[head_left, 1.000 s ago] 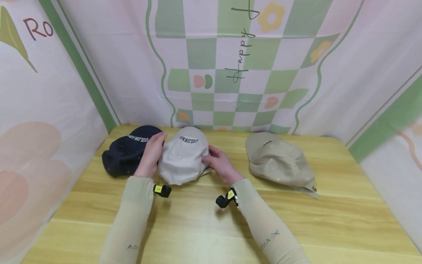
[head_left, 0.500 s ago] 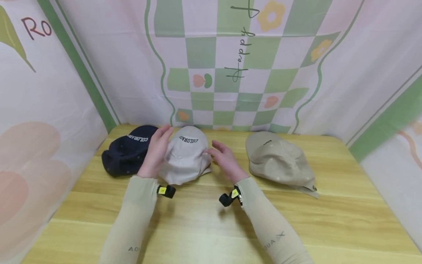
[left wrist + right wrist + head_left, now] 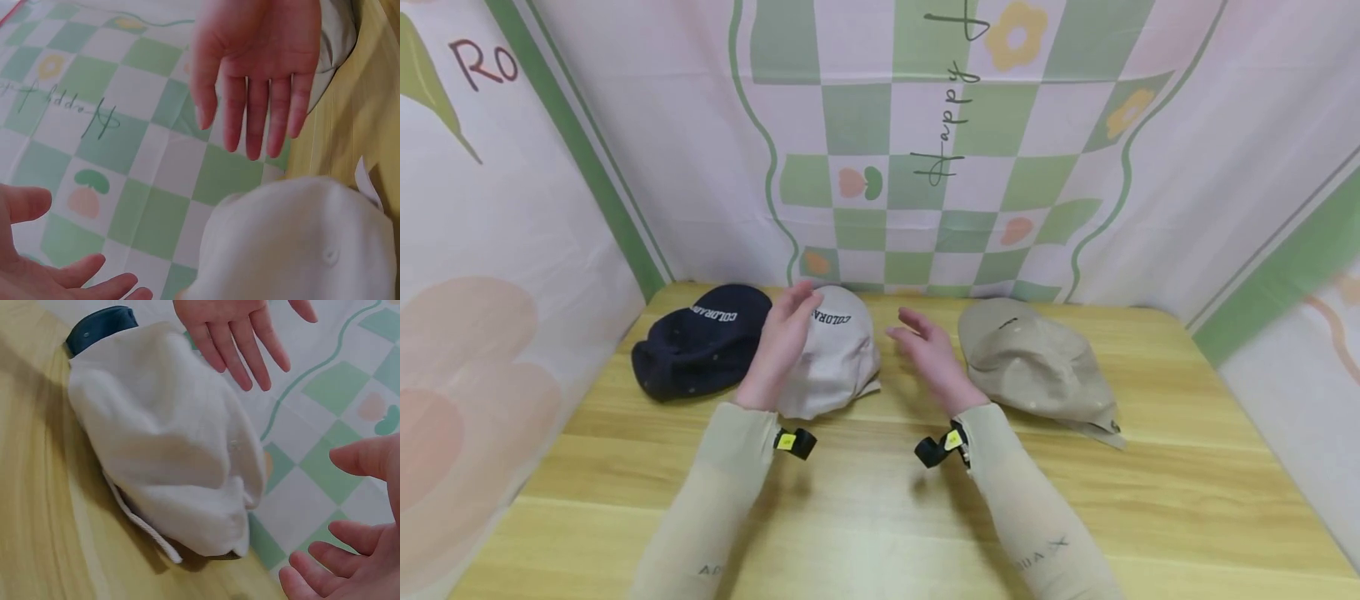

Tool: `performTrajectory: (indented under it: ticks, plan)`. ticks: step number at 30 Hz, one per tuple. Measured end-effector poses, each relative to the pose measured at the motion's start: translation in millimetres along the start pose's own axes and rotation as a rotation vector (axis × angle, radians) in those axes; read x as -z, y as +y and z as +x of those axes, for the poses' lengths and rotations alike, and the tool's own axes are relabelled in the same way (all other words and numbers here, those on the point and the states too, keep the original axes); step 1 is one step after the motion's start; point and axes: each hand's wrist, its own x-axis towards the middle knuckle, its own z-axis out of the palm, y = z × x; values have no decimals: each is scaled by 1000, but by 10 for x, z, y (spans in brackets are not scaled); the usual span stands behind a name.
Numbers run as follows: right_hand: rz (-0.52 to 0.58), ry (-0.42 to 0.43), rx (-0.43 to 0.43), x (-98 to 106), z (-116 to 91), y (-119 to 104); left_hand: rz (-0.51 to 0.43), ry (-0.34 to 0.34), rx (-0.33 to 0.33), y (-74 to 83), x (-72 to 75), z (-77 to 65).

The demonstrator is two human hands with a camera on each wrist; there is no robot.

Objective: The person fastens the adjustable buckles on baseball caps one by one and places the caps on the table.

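Three baseball caps lie in a row along the back of a wooden table. A white cap point(image 3: 842, 367) with dark lettering is in the middle, a navy cap point(image 3: 700, 354) close on its left. My left hand point(image 3: 781, 343) is held in front of the white cap's left side, fingers extended, hiding part of it. To the right of that cap my right hand point(image 3: 934, 360) hovers with relaxed fingers, holding nothing. In the right wrist view the white cap point(image 3: 162, 431) shows its crumpled crown and a loose strap, with my right hand point(image 3: 359, 544) apart from it.
A beige cap point(image 3: 1037, 367) lies at the right, beyond my right hand. Printed fabric point(image 3: 917, 125) with green checks hangs behind the wooden table point(image 3: 865, 517), and more cloth hangs on both sides. Each wrist wears a small black camera.
My right hand has come off the white cap's side and moved right. My left hand has drawn away from between the navy and white caps, shifting right. The caps stay about where they were.
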Motion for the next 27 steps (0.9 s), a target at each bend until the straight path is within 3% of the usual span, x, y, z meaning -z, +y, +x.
performTrajectory:
  ticks: [8,27]
  plan:
    - [-41,9,53,191,-39,-151,-14,-27,-46,0,-164,-42]
    - [-104,103,153,603,-238,-525,11,-133,-64,12,-463,-153]
